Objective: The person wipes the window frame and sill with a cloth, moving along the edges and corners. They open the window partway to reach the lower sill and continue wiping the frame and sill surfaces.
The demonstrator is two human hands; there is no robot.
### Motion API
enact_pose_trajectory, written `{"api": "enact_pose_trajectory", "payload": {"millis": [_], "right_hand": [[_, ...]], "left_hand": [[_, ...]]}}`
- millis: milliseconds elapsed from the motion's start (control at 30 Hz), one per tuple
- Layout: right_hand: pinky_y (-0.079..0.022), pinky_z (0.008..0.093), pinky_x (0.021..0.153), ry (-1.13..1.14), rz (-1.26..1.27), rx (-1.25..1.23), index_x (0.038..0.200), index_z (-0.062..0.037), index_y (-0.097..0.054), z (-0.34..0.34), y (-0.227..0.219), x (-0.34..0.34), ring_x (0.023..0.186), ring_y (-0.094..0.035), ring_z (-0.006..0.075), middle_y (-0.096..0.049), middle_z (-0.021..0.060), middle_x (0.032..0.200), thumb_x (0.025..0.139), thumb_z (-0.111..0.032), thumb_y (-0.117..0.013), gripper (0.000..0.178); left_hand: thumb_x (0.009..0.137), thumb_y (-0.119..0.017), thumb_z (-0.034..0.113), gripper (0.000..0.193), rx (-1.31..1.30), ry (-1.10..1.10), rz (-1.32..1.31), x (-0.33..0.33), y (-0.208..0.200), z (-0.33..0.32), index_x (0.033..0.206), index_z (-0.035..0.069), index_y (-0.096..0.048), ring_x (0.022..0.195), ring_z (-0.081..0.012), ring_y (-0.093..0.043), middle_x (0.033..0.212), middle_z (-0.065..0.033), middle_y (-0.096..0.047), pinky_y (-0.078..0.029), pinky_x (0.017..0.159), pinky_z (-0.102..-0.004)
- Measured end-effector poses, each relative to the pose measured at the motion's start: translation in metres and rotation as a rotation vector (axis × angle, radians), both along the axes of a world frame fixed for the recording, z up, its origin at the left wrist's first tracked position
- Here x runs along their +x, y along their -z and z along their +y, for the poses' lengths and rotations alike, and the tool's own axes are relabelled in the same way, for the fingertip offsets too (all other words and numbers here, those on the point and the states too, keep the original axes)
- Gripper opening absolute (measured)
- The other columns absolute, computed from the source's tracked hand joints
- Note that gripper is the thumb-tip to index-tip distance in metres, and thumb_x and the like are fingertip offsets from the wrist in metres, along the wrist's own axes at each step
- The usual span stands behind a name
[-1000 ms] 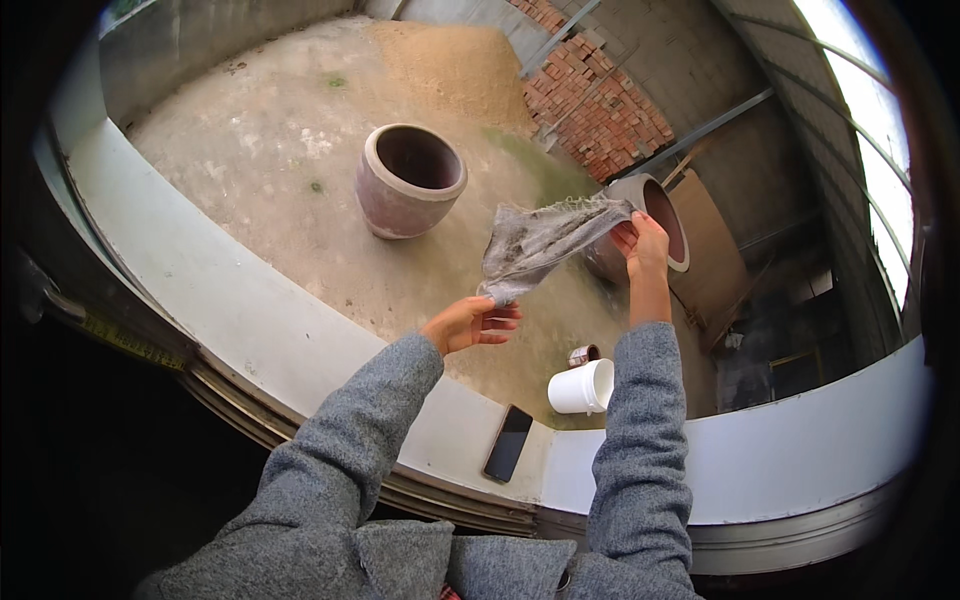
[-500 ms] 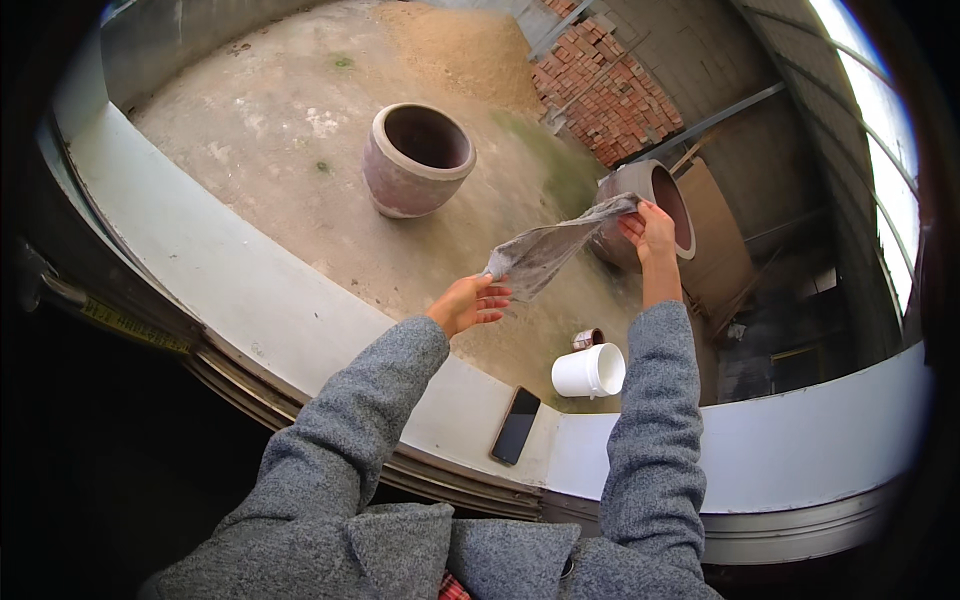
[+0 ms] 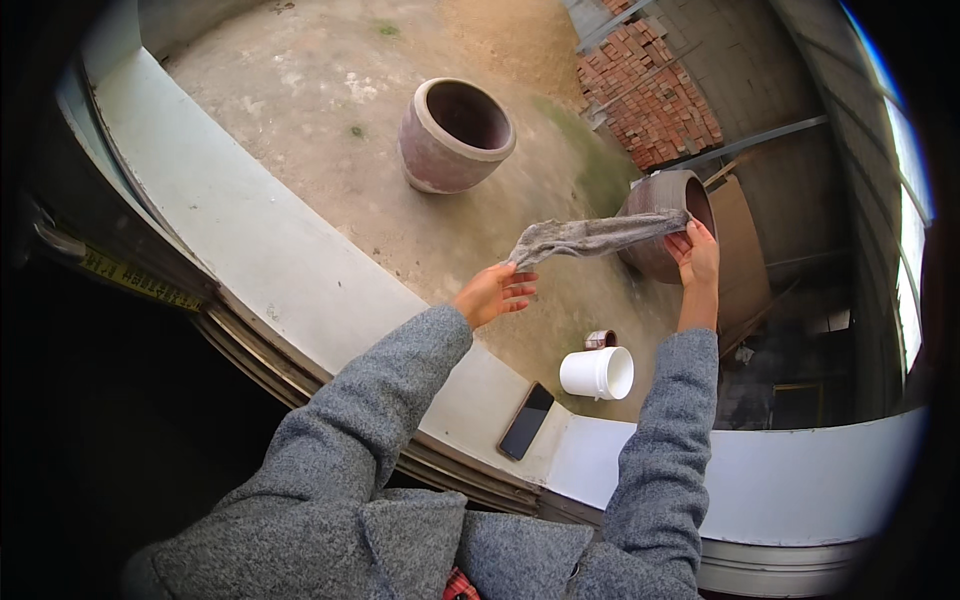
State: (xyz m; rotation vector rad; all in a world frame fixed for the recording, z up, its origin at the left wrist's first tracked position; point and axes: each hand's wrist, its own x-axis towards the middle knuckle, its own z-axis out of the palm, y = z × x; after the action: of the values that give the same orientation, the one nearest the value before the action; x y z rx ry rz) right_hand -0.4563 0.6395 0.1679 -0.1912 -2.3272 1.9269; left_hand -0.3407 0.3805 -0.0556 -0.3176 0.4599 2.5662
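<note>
A grey, crumpled rag [image 3: 590, 236] is stretched between my two hands, out beyond the white ledge. My left hand [image 3: 492, 294] pinches its near-left end between thumb and finger, with the other fingers loosely spread. At the far right end, my right hand [image 3: 695, 252] grips the cloth by a corner, thumb and fingertips pressed together. The rag looks bunched into a narrow band and sags slightly along its length. Behind its right part stands a large brown clay pot [image 3: 650, 205] with its mouth turned to the right.
A white ledge [image 3: 230, 235] bends around in front of me, with a dark phone [image 3: 526, 420] lying on it. Beyond are a white bucket [image 3: 590, 374] on its side, a small can [image 3: 600, 340], another big clay pot [image 3: 455, 140], stacked bricks [image 3: 650, 95] and a sand heap [image 3: 520, 40].
The rag has gone from a spread, hanging sheet to a narrower bunched band. My right hand has come lower and outward in the picture; the view has shifted slightly.
</note>
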Motion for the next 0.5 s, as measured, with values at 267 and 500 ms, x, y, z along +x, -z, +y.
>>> {"api": "enact_pose_trajectory", "payload": {"millis": [267,500], "right_hand": [[-0.053,0.0300,0.072,0.043,-0.058,0.470,0.106,-0.0042,-0.060,0.026,0.045,-0.022,0.077,-0.065,0.0153,-0.066,0.0053,0.089,0.095,-0.014,-0.044,0.022],[-0.054,0.0340,0.072,-0.050,0.092,-0.115,0.111,-0.0076,-0.057,0.008,-0.019,0.001,0.087,-0.064,0.0176,-0.065,0.0051,0.099,0.097,-0.015,-0.045,0.019]], "left_hand": [[0.098,-0.041,0.022,0.026,-0.397,0.115,0.219,-0.019,0.011,0.010,0.115,0.008,-0.053,0.101,-0.0171,-0.053,0.111,-0.0068,-0.060,-0.044,0.084,-0.0360],[0.099,-0.042,0.029,0.031,0.315,-0.005,0.242,-0.004,-0.016,-0.014,0.124,0.011,-0.047,0.114,-0.0234,-0.051,0.124,-0.0077,-0.055,-0.045,0.090,-0.0425]]}}
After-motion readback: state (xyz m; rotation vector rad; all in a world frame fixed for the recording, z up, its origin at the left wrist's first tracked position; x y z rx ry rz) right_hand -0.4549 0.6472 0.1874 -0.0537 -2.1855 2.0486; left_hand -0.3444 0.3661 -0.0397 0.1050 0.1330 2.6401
